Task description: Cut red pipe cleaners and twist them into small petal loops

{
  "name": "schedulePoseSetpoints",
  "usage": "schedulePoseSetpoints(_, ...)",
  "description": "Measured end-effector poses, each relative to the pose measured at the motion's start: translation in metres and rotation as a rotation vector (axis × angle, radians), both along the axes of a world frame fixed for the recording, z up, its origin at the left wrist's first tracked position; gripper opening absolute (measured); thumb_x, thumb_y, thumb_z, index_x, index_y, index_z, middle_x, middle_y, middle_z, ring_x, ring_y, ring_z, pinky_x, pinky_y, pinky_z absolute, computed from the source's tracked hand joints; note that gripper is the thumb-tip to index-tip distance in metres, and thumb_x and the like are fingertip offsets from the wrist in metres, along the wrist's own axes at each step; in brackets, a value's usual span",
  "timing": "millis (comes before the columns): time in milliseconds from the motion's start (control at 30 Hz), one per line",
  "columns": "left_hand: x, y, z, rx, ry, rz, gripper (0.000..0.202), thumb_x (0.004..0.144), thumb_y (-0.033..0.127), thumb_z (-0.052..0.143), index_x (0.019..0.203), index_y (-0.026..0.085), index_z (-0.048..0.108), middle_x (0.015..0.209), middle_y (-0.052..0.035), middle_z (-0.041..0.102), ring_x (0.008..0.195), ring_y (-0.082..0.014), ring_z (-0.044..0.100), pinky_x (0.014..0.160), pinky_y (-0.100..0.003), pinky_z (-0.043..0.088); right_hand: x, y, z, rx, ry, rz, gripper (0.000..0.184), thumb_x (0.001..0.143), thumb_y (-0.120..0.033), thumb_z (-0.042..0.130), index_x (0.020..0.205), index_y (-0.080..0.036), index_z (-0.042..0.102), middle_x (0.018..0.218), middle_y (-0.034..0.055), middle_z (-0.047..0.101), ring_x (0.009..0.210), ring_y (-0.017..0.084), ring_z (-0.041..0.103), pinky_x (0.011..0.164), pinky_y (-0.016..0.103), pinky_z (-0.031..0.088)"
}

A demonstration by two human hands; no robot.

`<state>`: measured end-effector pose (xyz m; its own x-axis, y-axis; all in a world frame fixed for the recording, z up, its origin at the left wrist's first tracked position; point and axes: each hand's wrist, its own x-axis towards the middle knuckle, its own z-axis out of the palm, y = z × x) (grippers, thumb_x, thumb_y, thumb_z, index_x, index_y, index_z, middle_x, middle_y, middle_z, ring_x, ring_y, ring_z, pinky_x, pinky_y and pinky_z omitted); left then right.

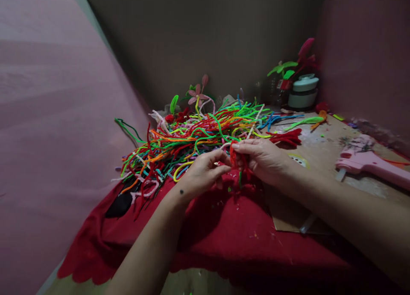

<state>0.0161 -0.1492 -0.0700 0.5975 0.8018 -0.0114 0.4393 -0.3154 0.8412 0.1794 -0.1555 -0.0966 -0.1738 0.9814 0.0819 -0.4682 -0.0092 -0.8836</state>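
Both my hands meet over a red cloth [237,231], pinching a small red pipe-cleaner piece [234,159] between them. My left hand [205,172] has its fingers curled and pinched on the piece's left side. My right hand [261,158] is closed round its right side, with red and green stems hanging below the fingers. Just beyond my hands lies a big heap of coloured pipe cleaners [198,137] in green, orange, red, yellow, blue and pink.
A pink glue gun [368,162] lies on the table at the right. A white lidded pot [303,93] and pipe-cleaner flowers [297,62] stand at the back right. A loose red bundle [286,137] lies right of the heap. Walls close in behind and at both sides.
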Motion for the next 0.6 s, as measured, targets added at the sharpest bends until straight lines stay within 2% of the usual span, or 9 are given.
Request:
schedulePoseSetpoints(100, 0.003, -0.001, -0.001, -0.252, -0.233, 0.012, 0.024, 0.073, 0.029, 0.064, 0.089, 0.015, 0.053, 0.067, 0.0026, 0.056, 0.043, -0.0062, 0.052, 0.037, -0.016, 0.036, -0.002, -0.001, -0.002, 0.02, -0.021, -0.05, 0.021, 0.063, -0.027, 0.07, 0.053, -0.015, 0.057, 0.049, -0.0022, 0.051, 0.045, 0.007, 0.042, 0.048, 0.024, 0.031)
schedulePoseSetpoints(200, 0.006, 0.0, -0.007, -0.376, -0.402, 0.069, 0.023, 0.072, 0.032, 0.066, 0.081, 0.015, 0.053, 0.055, 0.0052, 0.052, 0.039, -0.0051, 0.047, 0.036, -0.015, 0.036, -0.004, -0.002, -0.002, 0.014, -0.058, -0.092, 0.021, 0.063, -0.027, 0.07, 0.054, -0.015, 0.056, 0.049, -0.0032, 0.05, 0.045, 0.007, 0.041, 0.046, 0.024, 0.03)
schedulePoseSetpoints(267, 0.008, 0.003, -0.012, -0.438, -0.468, 0.087, 0.022, 0.072, 0.032, 0.067, 0.08, 0.015, 0.054, 0.053, 0.0049, 0.053, 0.039, -0.0052, 0.047, 0.035, -0.015, 0.037, -0.004, -0.002, -0.002, 0.014, -0.068, -0.098, 0.02, 0.062, -0.026, 0.07, 0.054, -0.015, 0.056, 0.049, -0.0036, 0.05, 0.045, 0.007, 0.041, 0.047, 0.024, 0.031)
schedulePoseSetpoints(467, 0.015, 0.002, -0.014, -0.541, -0.607, 0.084, 0.017, 0.072, 0.023, 0.065, 0.08, 0.014, 0.053, 0.055, 0.0031, 0.056, 0.04, -0.006, 0.05, 0.033, -0.014, 0.04, -0.004, -0.001, -0.004, -0.03, -0.012, -0.06, 0.019, 0.062, -0.028, 0.072, 0.062, -0.015, 0.058, 0.054, -0.0027, 0.054, 0.044, 0.007, 0.045, 0.047, 0.024, 0.035)
schedulePoseSetpoints(600, 0.022, -0.004, -0.011, -0.447, -0.635, 0.116, 0.013, 0.074, 0.018, 0.058, 0.079, 0.015, 0.047, 0.064, 0.0005, 0.061, 0.047, -0.0121, 0.06, 0.035, -0.02, 0.047, -0.005, -0.002, -0.007, -0.021, 0.039, 0.022, 0.019, 0.065, -0.031, 0.07, 0.068, -0.016, 0.057, 0.051, -0.0029, 0.054, 0.04, 0.01, 0.048, 0.043, 0.026, 0.039)
